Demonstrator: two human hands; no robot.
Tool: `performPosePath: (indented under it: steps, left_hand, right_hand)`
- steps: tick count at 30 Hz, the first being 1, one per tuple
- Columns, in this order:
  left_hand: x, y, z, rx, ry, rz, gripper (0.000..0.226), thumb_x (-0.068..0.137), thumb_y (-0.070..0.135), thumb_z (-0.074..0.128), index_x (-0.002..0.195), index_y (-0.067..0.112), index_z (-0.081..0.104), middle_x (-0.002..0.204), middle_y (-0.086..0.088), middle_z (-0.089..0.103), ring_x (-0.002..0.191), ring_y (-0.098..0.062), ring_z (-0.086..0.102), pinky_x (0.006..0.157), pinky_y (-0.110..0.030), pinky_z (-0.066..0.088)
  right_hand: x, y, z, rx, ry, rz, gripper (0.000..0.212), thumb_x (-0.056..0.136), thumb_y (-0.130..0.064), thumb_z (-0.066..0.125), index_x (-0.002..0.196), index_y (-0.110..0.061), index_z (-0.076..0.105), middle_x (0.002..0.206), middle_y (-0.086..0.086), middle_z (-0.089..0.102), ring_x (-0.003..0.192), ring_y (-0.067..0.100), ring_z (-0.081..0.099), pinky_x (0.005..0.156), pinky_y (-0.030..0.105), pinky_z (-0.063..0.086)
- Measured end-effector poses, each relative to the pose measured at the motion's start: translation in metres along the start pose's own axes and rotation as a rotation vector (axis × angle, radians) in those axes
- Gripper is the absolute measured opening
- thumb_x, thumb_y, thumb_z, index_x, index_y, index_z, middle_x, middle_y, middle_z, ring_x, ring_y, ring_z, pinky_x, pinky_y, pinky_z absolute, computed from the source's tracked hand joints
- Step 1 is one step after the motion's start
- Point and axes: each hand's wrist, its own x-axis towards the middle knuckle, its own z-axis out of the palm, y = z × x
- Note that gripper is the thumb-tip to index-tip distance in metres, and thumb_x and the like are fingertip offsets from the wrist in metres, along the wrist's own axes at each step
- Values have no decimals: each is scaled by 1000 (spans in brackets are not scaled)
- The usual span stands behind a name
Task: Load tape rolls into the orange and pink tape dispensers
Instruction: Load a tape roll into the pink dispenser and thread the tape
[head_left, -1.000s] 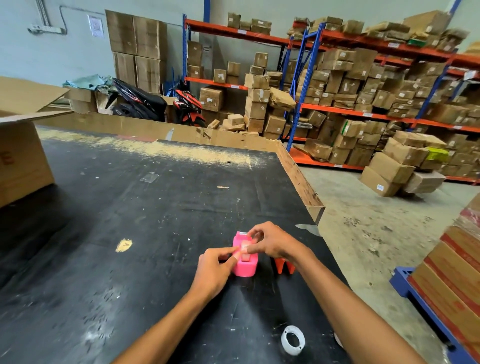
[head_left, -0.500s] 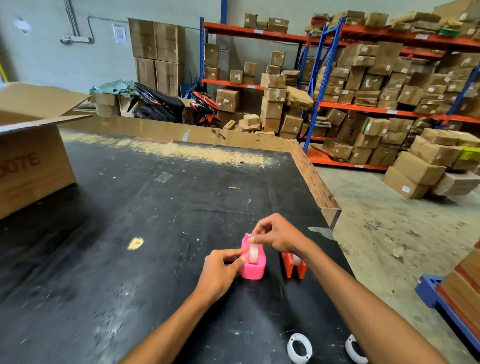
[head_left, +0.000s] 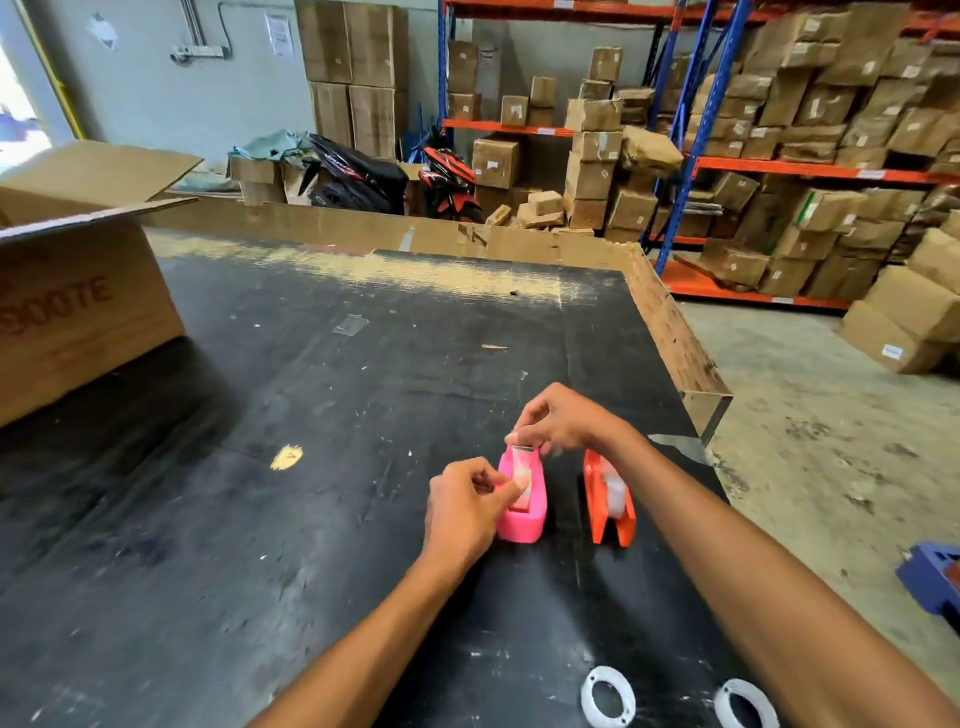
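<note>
A pink tape dispenser (head_left: 527, 514) stands on the black table (head_left: 311, 467), with a clear tape roll (head_left: 521, 486) seated in it. My left hand (head_left: 462, 506) pinches the roll and the dispenser's left side. My right hand (head_left: 561, 423) holds the tape's free end at the dispenser's far tip, over the cutter. Just to the right stands an orange tape dispenser (head_left: 608, 501) with a clear roll inside; neither hand touches it.
Two white plastic rings (head_left: 608, 696) (head_left: 745, 704) lie near the table's front edge. A big open cardboard box (head_left: 78, 291) stands at the left. A cardboard rim (head_left: 670, 332) lines the table's far and right edges. Shelves of boxes fill the background.
My right hand has drawn the tape strip forward to the pink dispenser's far tip. The camera has tilted, so a second white ring shows at the front.
</note>
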Motion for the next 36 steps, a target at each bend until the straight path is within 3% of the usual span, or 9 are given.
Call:
performPosePath:
  steps: [3, 7, 15, 17, 21, 27, 30, 32, 36]
  left_hand:
    - [-2, -5, 4, -10, 10, 10, 24, 73, 32, 77, 67, 10, 70, 72, -10, 77, 71, -28, 72, 68, -43, 56]
    - [-2, -7, 2, -10, 13, 18, 22, 74, 31, 78, 66, 12, 72, 68, -8, 76, 55, -8, 58, 57, -31, 48]
    - [-4, -3, 2, -24, 12, 32, 23, 77, 25, 77, 65, 5, 71, 68, -17, 75, 51, -3, 50, 50, -18, 40]
    - [-4, -2, 2, -19, 14, 34, 23, 77, 24, 77, 65, 5, 71, 65, -15, 73, 50, -1, 48, 48, -13, 39]
    - [-4, 1, 0, -12, -7, 14, 24, 76, 26, 78, 73, 3, 72, 74, -11, 77, 58, -5, 59, 51, -10, 45]
    - [-3, 7, 3, 11, 20, 26, 26, 78, 25, 76, 76, -1, 72, 78, -17, 76, 61, -10, 59, 50, -10, 43]
    - [-2, 5, 2, 28, 11, 21, 25, 78, 28, 76, 79, 3, 74, 79, -13, 76, 64, -11, 60, 54, -11, 45]
    - [-2, 4, 1, 34, 20, 6, 26, 78, 32, 75, 87, 7, 75, 82, -7, 74, 73, -12, 63, 56, -6, 44]
    - [-13, 7, -8, 100, 36, 58, 47, 79, 35, 73, 120, 11, 64, 116, -4, 61, 109, -18, 59, 92, -25, 47]
  right_hand:
    - [5, 2, -3, -2, -27, 29, 22, 79, -23, 75, 86, -2, 74, 68, 7, 68, 65, 18, 63, 64, 32, 48]
    - [9, 3, -3, -11, -43, 57, 18, 80, -20, 75, 86, -3, 75, 64, 2, 68, 60, 13, 64, 57, 26, 48]
    - [16, 2, 0, -11, -30, 124, 16, 79, -10, 73, 90, 1, 74, 52, -2, 66, 54, 12, 62, 44, 17, 49]
    - [16, 2, 2, 5, -19, 154, 14, 79, -5, 72, 90, 4, 73, 62, 5, 69, 55, 14, 63, 46, 18, 53]
    - [12, 4, 5, 32, 21, 161, 22, 80, -7, 73, 95, 9, 71, 85, 21, 71, 66, 23, 66, 66, 30, 59]
    - [-7, 11, -5, 34, 199, 94, 16, 83, -14, 70, 84, 2, 70, 78, 16, 67, 59, 20, 63, 56, 28, 60]
    - [-27, 11, -14, 25, 219, 66, 14, 84, -14, 69, 77, -2, 70, 77, 16, 66, 57, 18, 64, 48, 22, 54]
    - [-41, 8, -17, -2, 233, 53, 16, 85, -15, 69, 82, 1, 71, 76, 16, 68, 53, 14, 63, 56, 27, 54]
    - [-85, 0, -16, -96, 334, 17, 17, 85, -20, 68, 86, -4, 74, 80, 16, 74, 61, 17, 65, 55, 23, 53]
